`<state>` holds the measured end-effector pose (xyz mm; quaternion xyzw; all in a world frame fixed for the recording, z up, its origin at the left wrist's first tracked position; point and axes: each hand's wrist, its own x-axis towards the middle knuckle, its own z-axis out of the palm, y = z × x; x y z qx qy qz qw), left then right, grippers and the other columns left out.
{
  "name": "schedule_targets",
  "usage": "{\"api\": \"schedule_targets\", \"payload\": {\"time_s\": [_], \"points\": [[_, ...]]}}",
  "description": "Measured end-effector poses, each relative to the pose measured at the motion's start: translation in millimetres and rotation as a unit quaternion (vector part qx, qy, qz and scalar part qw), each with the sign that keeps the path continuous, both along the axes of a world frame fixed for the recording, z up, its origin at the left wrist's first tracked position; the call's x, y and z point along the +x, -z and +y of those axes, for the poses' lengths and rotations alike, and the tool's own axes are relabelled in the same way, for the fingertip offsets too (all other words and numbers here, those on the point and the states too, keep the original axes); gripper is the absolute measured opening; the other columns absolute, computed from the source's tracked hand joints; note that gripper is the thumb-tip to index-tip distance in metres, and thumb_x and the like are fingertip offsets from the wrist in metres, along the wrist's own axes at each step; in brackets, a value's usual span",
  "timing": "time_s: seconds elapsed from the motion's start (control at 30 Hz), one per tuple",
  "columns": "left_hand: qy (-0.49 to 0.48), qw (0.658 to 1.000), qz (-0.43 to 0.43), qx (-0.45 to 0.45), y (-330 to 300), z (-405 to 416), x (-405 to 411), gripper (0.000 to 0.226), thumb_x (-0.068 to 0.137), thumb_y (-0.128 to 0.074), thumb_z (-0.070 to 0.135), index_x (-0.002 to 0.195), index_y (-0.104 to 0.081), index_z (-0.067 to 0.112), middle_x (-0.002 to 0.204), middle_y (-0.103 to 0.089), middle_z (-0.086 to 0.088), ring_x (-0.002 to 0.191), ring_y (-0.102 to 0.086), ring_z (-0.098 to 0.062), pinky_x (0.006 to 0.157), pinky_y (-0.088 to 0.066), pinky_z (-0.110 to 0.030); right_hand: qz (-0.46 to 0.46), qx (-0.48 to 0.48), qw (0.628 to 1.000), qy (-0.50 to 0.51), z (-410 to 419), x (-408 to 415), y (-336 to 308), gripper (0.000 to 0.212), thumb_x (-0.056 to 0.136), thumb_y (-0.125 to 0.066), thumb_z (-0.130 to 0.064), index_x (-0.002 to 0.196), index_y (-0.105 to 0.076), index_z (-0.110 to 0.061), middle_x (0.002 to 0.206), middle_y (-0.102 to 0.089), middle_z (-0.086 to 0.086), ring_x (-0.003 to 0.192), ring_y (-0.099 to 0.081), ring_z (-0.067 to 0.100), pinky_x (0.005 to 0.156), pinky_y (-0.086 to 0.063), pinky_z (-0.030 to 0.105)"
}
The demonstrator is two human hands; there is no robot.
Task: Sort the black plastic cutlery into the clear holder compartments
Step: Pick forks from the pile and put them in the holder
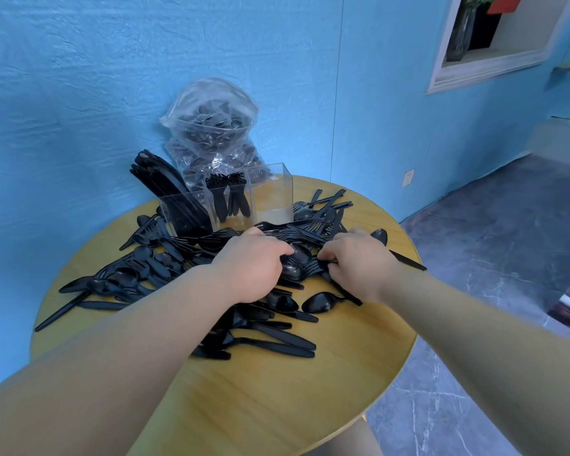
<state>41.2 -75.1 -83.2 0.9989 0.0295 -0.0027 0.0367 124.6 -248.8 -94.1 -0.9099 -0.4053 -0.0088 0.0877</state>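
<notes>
A pile of black plastic cutlery (pixel 152 271) sprawls across the round wooden table (pixel 277 406). Behind it stands the clear holder (pixel 272 192) with three compartments: knives lean in the left one, forks stand in the middle one, the right one looks empty. My left hand (pixel 249 268) lies palm down on the pile with its fingers curled over spoons (pixel 297 263). My right hand (pixel 356 261) is beside it, fingers curled round cutlery at the pile's middle. What exactly each hand grips is hidden under the fingers.
A clear plastic bag (pixel 211 133) full of more black cutlery leans on the blue wall behind the holder. The table edge curves close on the right, with grey stone floor (pixel 491 258) beyond. A framed wall niche (pixel 487 37) is at the upper right.
</notes>
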Motion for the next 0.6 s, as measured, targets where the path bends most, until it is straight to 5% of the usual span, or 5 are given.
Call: {"api": "schedule_targets", "payload": {"time_s": [0.2,0.4,0.6], "points": [[0.020,0.999,0.030,0.005,-7,15,4,0.067,0.087,-0.037,-0.011,0.134,-0.051,0.035,0.133,-0.051,0.006,0.121,-0.044,-0.019,0.098,-0.043,-0.038,-0.016,0.040,0.999,-0.031,2,-1,9,0.032,0.099,-0.039,-0.020,0.121,-0.062,-0.025,0.110,-0.064,-0.003,0.106,-0.042,0.020,0.088,-0.043,0.034],[0.040,0.999,0.014,0.029,-4,25,11,0.032,0.096,-0.053,0.027,0.127,-0.058,0.035,0.128,-0.053,0.006,0.115,-0.050,-0.018,0.096,-0.045,-0.038,0.012,0.056,0.997,-0.059,4,-3,7,0.036,0.091,-0.045,-0.017,0.120,-0.063,-0.026,0.101,-0.063,-0.006,0.102,-0.039,0.017,0.084,-0.039,0.027],[0.033,0.997,-0.054,0.041,2,24,9,0.026,0.096,-0.052,0.034,0.119,-0.065,0.032,0.120,-0.056,0.009,0.109,-0.049,-0.016,0.093,-0.043,-0.032,0.026,0.063,0.996,-0.056,6,-6,7,0.032,0.093,-0.047,-0.029,0.122,-0.062,-0.026,0.109,-0.060,-0.006,0.103,-0.039,0.014,0.084,-0.039,0.027]]}}
